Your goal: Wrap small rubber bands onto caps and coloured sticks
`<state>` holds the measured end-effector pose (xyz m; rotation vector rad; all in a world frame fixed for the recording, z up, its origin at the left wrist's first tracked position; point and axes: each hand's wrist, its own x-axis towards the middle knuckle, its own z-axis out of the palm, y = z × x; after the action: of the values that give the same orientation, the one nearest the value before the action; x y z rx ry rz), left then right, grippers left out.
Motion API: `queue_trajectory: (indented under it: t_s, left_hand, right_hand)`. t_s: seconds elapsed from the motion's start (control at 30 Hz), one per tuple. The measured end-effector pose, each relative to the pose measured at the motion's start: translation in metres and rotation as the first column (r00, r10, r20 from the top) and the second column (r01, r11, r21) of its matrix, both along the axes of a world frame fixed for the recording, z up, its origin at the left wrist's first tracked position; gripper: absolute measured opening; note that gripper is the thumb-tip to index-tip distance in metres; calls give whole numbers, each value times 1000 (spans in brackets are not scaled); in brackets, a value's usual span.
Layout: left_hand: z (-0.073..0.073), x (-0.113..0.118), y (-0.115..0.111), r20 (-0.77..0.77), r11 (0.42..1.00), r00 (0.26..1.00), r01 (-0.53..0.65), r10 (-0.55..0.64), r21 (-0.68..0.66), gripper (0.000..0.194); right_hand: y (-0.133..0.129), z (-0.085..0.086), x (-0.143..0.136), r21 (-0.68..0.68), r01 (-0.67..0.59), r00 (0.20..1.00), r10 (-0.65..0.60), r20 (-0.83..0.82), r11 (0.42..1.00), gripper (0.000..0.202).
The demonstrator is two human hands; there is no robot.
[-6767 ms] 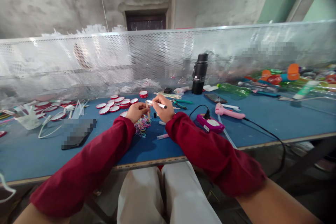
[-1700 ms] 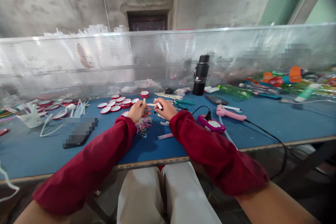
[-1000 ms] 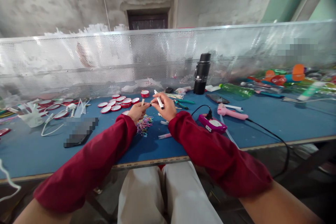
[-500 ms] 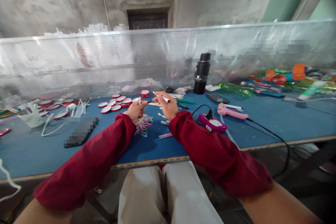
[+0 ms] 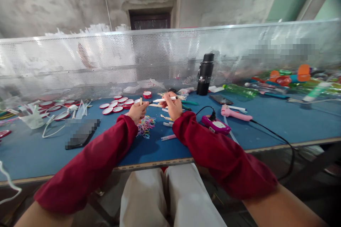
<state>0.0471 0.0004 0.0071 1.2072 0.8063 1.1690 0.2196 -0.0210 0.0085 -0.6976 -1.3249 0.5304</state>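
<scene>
Low in the centre of the frame, a tangle of coloured rubber bands (image 5: pixel 145 127) lies just beside the left hand (image 5: pixel 137 112) — a dropped cap could vanish there. That hand pinches a pale stick (image 5: pixel 141 101) and what looks like a black cap (image 5: pixel 150 102). At mid-frame, the right hand (image 5: pixel 174 107) is clamped on a white marker pen (image 5: pixel 166 99), pointed at the cap; poor alignment could ink the left hand. Beyond, right of centre, a black vacuum flask (image 5: pixel 205 74) stands upright — a careless reach might topple it.

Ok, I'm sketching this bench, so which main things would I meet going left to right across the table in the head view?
Cup, phone, left hand, right hand with the marker, flask, pink tool, orange piece.
</scene>
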Motion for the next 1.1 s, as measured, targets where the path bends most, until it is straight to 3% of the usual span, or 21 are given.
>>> queue_trajectory:
  t_s: [0.2, 0.43, 0.83, 1.1]
  left_hand:
    - [-3, -1, 2, -36, 998, 998, 48, -47, 29, 30]
    - [-1, 2, -6, -87, 970, 975, 215, -206, 117, 33]
    - [4, -1, -3, -3, 971, 972, 234, -234, 48, 31]
    - [3, 1, -4, -49, 974, 977, 212, -209, 83, 35]
  right_hand:
    - [0, -2, -3, -58, -48, 999, 49, 13, 997, 41]
    - [2, -3, -4, -219, -141, 990, 134, -47, 965, 44]
    - [3, -8, -12, -192, -260, 965, 246, -93, 946, 45]
    - [1, -6, -13, -195, -229, 973, 225, -42, 954, 45]
